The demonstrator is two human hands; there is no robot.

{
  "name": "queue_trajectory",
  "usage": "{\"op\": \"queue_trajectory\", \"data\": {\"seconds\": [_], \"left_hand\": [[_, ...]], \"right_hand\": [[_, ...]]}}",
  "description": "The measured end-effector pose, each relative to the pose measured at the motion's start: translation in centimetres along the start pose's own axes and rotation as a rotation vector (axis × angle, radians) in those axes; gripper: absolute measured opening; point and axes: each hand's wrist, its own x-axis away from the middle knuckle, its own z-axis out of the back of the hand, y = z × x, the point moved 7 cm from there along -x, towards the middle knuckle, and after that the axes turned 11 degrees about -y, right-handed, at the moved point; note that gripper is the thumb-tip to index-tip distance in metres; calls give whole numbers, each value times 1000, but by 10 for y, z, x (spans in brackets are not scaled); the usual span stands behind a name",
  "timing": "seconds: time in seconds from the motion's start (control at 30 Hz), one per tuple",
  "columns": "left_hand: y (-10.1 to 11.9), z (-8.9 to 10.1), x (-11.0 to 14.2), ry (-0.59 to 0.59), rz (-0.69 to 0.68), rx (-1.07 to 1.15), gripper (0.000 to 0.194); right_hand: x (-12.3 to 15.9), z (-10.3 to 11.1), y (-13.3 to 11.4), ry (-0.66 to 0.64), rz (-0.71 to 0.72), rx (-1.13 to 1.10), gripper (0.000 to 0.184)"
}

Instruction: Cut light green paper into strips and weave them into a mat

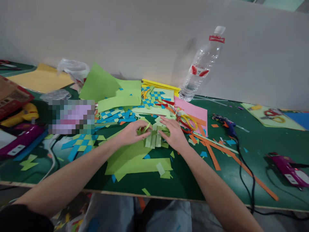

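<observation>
Pale green paper strips [153,138] lie side by side on the table in front of me, with other strips crossing at their upper ends. My left hand [132,131] is at their left, its fingers curled around a small green paper strip [147,127]. On the right side, my right hand [175,133] rests its fingertips on the strips, thumb and forefinger apart. Under and below the strips spreads a larger green paper sheet [135,164]. Blue and green woven paper pieces [116,115] lie just beyond my left hand. Yellow-handled scissors [189,120] and red-handled scissors lie beyond my right hand.
A plastic bottle [200,66] leans by the grey wall. Glue guns lie at the right, one blue [228,125] with a trailing black cord, one purple [291,170]. Orange paper strips [253,178] cross the right side. At left are a pixelated item [72,117] and a yellow tool [24,114].
</observation>
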Motion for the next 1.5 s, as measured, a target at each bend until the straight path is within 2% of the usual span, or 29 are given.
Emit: {"op": "queue_trajectory", "data": {"seconds": [0.17, 0.37, 0.7, 0.9, 1.1, 1.5], "left_hand": [[0, 3, 1, 98, 0, -114, 35], [-5, -8, 0, -10, 46, -150, 53], [-1, -14, -1, -58, -33, -193, 52], [-2, -14, -1, -43, -49, -183, 53], [1, -12, -1, -18, -88, -152, 52], [3, -14, 1, -49, -105, -215, 49]], "right_hand": [[0, -5, -12, -108, 56, 89, 48], [3, -14, -12, -212, 65, 118, 57], [3, -18, -11, -253, 79, 167, 60], [3, -19, -10, -277, 88, 162, 50], [3, -20, -9, -293, 80, 155, 50], [3, -21, -9, -325, 84, 141, 52]]}}
